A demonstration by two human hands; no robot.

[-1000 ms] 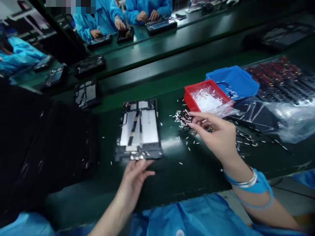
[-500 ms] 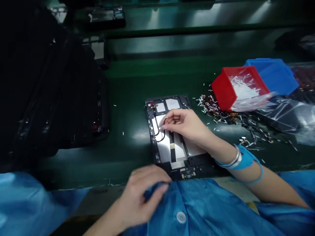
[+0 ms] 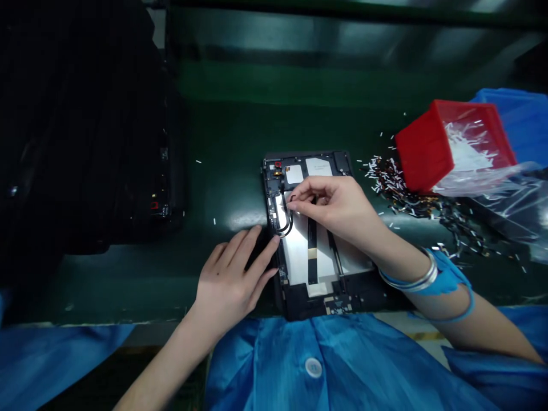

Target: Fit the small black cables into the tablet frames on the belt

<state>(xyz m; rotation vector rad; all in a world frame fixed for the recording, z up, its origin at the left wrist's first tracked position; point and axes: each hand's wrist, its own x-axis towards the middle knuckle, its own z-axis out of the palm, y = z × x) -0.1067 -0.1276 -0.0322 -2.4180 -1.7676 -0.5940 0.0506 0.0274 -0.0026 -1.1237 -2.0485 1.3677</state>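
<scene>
Hands (image 3: 233,279) (image 3: 342,208): two; device (image 3: 296,262) they touch: one; bins (image 3: 422,148) (image 3: 524,123): two.

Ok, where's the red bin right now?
The red bin is at upper right in the head view, between the blue bin and cable pile.

"What's where on your feed?"

"I've got the device (image 3: 297,260) on the bench (image 3: 231,131), bulky pile (image 3: 94,114) left of it, wire heap (image 3: 387,180) right. A bin (image 3: 422,148)'s just behind the heap, bagged bits (image 3: 466,148) inside, second bin (image 3: 524,123) behind-right of that."
</scene>
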